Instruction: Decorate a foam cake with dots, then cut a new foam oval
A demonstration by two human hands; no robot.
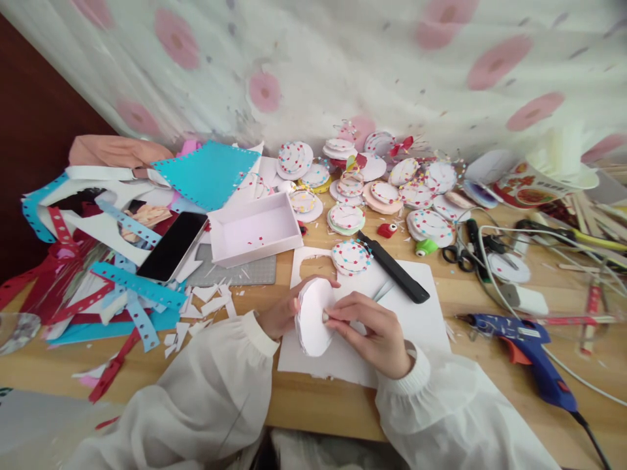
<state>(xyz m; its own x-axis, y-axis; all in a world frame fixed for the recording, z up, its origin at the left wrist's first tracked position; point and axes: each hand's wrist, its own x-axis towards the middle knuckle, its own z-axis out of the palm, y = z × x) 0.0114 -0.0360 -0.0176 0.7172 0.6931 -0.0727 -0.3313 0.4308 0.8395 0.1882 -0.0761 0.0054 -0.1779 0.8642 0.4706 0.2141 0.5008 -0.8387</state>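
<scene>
My left hand point(281, 312) holds a white round paper disc point(314, 326) by its left side, tilted up above the table. The disc looks like several layers with an uneven edge. At its face, my right hand point(373, 331) pinches a tiny pale piece point(325, 316) between thumb and fingertips; its kind is too small to tell. Under both hands lies a white paper sheet point(421, 326) with a round hole cut near its top left. On that sheet rest a black utility knife point(398, 269), tweezers point(383, 291) and a disc ringed with red and blue dots point(351, 256).
A white box point(257, 228) with red bits stands on a grey cutting mat point(240, 274). Left are a phone point(174, 247), felt strips and paper scraps point(208, 303). Several decorated discs point(430, 225) fill the back. A blue glue gun point(526, 352), scissors point(459, 257) and cables lie right.
</scene>
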